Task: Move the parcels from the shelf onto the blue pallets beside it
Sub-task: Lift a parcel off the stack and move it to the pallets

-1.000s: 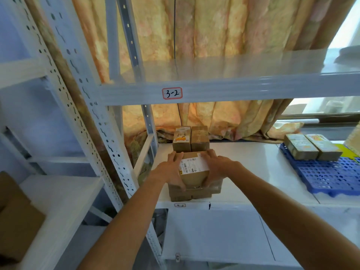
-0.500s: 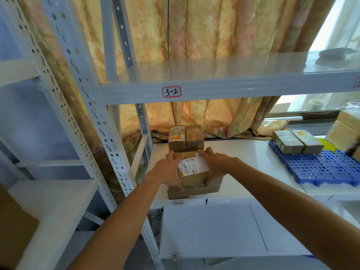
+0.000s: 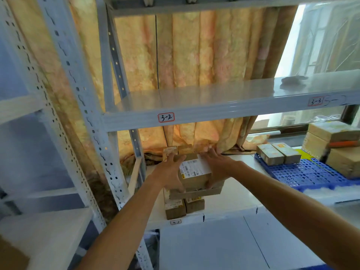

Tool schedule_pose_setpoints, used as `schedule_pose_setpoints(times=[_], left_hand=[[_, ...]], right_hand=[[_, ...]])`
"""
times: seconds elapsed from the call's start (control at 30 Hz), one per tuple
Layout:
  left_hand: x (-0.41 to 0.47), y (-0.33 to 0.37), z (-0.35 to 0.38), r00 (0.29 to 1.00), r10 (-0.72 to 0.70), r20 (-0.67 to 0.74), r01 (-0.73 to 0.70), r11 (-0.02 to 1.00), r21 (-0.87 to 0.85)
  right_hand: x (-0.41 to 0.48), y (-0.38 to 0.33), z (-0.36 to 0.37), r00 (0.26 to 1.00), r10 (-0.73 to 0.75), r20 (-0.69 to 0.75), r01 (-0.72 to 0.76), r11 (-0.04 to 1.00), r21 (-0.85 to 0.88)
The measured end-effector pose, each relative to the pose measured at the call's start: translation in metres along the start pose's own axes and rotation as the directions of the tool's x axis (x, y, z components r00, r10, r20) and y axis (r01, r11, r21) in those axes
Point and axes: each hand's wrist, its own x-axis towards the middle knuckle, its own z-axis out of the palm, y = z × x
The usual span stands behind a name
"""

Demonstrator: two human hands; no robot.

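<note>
A brown parcel with a white label is clasped from both sides, my left hand on its left face and my right hand on its right. A flatter box clings under it, and both are raised off the white shelf. Two small brown boxes lie on the shelf beneath them. Further back, two more small boxes stand against the curtain. The blue pallet at the right carries two small parcels and larger cartons.
The grey shelf marked 3-2 hangs close above the parcels. A perforated upright stands at the left. An orange curtain backs the rack. Lower left holds another white shelf and a cardboard corner.
Both hands have lifted the labelled parcel and the flat box under it off the shelf, uncovering two small boxes below. The camera has tilted up and to the right.
</note>
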Motion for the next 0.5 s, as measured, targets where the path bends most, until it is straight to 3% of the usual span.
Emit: schedule_pose_setpoints(times=[0.13, 0.5], left_hand=[[0.003, 0.010, -0.009, 0.999, 0.022, -0.024, -0.022, 1.000, -0.002], [0.036, 0.084, -0.031, 0.987, 0.157, -0.025, -0.156, 0.987, 0.029]], right_hand=[[-0.014, 0.005, -0.014, 0.999, 0.029, -0.026, -0.030, 0.998, -0.054], [-0.070, 0.066, -0.034, 0.987, 0.149, -0.058, -0.149, 0.989, 0.004]])
